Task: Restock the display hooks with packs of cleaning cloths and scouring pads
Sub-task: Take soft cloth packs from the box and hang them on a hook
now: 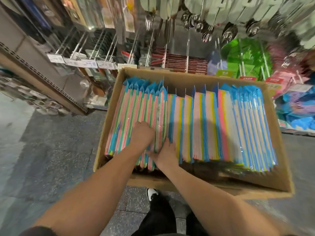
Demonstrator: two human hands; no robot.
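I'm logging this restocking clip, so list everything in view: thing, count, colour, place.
cardboard box: one, brown, centre, on the floor
cloth packs: too many to count, pink, yellow and blue stripes, standing on edge in the box
display hooks: several, metal, upper left
price tags: several, white, at hook ends
cutlery packs: several, silver on pale cards, hanging top right
green packs: several, upper right
floor: grey speckled
shoe: one, black and white, below box
left hand: among the left packs
right hand: beside it, fingers between packs

A shop aisle: packaged goods hang on display hooks above shelf-edge price tags.
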